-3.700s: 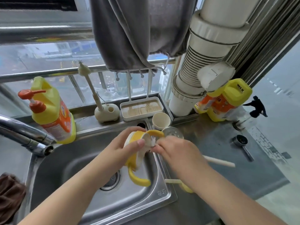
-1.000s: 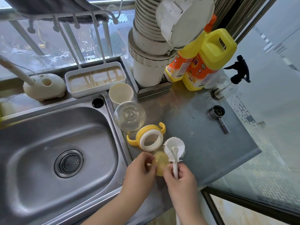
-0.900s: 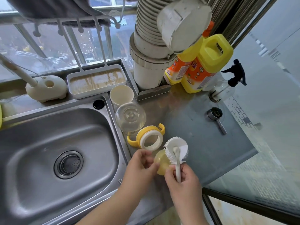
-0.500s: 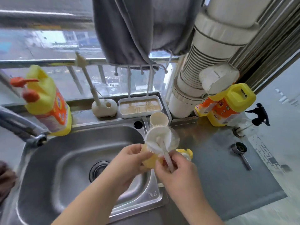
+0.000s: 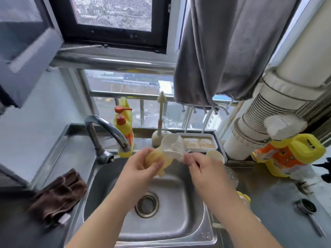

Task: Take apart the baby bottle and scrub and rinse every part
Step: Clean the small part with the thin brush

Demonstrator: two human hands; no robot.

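Over the steel sink (image 5: 179, 224), my left hand (image 5: 143, 165) grips a small translucent yellow bottle part (image 5: 165, 164). My right hand (image 5: 200, 163) holds the handle of a white bottle brush (image 5: 172, 145), whose blurred head is at the part's upper end. The clear dome cap (image 5: 232, 176) lies on the counter behind my right forearm. A bit of the yellow handled collar (image 5: 244, 196) shows past my right arm. A cream cup (image 5: 215, 155) stands at the sink's back right corner.
The faucet (image 5: 109, 133) arches over the sink's back left. A yellow pump bottle (image 5: 125, 126), a brush stand (image 5: 160, 122) and a white tray (image 5: 198, 143) line the sill. Yellow detergent jugs (image 5: 286, 154) and a metal scoop (image 5: 308, 212) sit right; a brown cloth (image 5: 59, 194) lies left.
Both hands lifted the yellow part and brush from the counter's front edge to above the sink. The view tilted up, so the faucet and window now show.
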